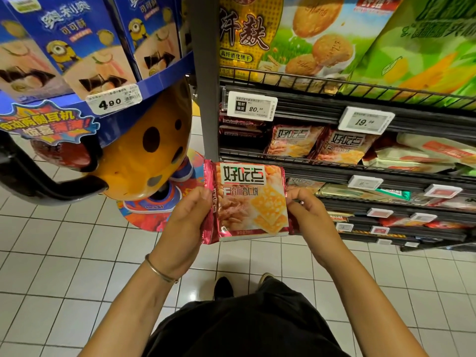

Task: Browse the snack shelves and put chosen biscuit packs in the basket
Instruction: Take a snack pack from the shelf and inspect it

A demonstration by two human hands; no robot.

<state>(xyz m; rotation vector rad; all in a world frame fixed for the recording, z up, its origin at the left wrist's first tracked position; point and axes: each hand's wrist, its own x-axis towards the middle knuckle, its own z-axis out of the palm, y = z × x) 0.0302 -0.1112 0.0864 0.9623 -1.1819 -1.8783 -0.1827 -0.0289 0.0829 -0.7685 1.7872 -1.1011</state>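
Note:
A red biscuit pack (248, 202) with a white label and pictures of square crackers is held flat in front of me, face up. My left hand (186, 217) grips its left edge and my right hand (307, 215) pinches its right edge. Two more packs of the same kind (293, 140) stand on the shelf just above and to the right. No basket is in view.
Black wire shelves (334, 173) with price tags (252, 105) and more snack packs fill the right side. A blue display stand (108, 99) with blue boxes and a yellow spotted figure (144, 161) stands at the left. White floor tiles lie below.

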